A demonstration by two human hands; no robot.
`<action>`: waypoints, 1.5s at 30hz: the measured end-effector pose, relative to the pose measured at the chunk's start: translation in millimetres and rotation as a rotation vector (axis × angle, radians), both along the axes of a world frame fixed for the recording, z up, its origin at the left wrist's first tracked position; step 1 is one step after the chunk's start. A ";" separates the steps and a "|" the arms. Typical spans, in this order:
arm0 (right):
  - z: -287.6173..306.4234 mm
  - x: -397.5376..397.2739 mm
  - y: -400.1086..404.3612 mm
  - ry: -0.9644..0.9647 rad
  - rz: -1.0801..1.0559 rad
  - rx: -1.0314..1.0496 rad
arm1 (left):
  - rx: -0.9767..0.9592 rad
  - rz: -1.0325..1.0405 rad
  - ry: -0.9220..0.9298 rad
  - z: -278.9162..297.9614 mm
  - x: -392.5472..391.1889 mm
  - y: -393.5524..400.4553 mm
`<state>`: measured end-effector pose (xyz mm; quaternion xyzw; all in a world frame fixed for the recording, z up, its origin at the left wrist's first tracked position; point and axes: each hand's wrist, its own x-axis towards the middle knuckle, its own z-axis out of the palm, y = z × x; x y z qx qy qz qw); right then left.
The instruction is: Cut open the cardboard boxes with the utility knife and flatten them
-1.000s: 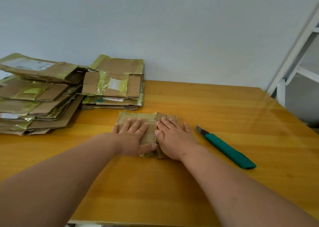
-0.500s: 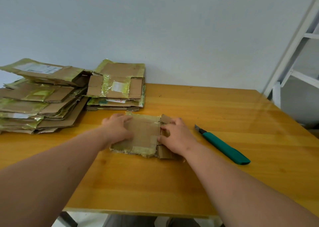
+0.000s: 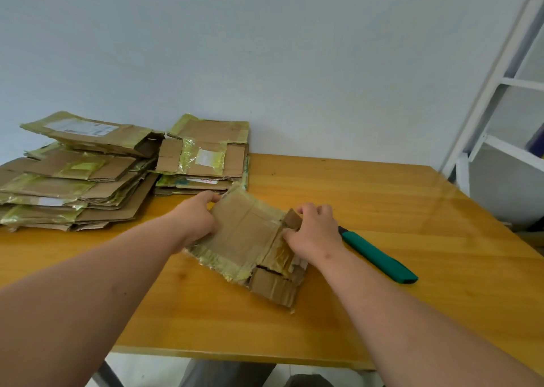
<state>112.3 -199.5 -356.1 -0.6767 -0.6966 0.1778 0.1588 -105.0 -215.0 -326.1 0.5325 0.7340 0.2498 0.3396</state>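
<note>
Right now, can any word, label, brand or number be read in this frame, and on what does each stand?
None can be read.
White shipping label on the top box of the left stack: print and barcode too blurred.
Small white label under tape on the right stack: too blurred.
Flattened box in the hands: no text visible.
Green utility knife: no marking visible.

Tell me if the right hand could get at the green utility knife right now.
Probably yes: the green utility knife lies uncovered beside the right hand, though that hand first must release the flattened cardboard box.
</note>
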 end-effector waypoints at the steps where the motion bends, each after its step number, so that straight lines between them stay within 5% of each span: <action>1: 2.7 0.6 0.4 -0.061 -0.004 0.008 | 0.023 -0.023 -0.008 5.8 -1.3 -0.1; 3: 8.1 -0.6 2.0 -0.092 0.034 -0.056 | 0.061 -0.055 -0.002 16.4 -5.6 2.4; 8: 20.3 -10.4 10.1 0.365 0.105 -0.126 | 0.241 -0.030 0.127 37.5 -23.2 15.3; 12: 35.1 -25.7 27.4 0.651 0.032 0.046 | 0.252 0.216 -0.254 48.9 -51.7 30.9; 16: 54.7 -57.7 54.6 0.830 0.027 0.089 | 0.081 0.172 -0.553 54.4 -60.0 43.8; 19: 64.3 -86.4 82.9 0.845 0.014 0.118 | 0.191 0.179 -0.599 62.0 -70.2 66.5; 27: 76.1 -153.4 156.2 0.764 0.063 0.141 | 0.501 0.209 0.250 80.7 -115.2 159.3; 32: 53.3 -165.4 194.7 -0.043 0.099 0.317 | 0.309 0.039 0.619 53.5 -126.3 215.3; 35: 35.9 -161.3 205.9 -0.195 0.111 0.251 | 0.112 -0.061 0.895 32.7 -124.5 223.2; 39: 30.4 -151.4 202.9 -0.067 0.103 0.221 | 0.082 -0.035 0.866 27.2 -120.3 216.2; 45: 66.1 -125.3 168.5 0.098 0.123 0.356 | 0.304 -0.023 0.844 54.7 -104.2 187.8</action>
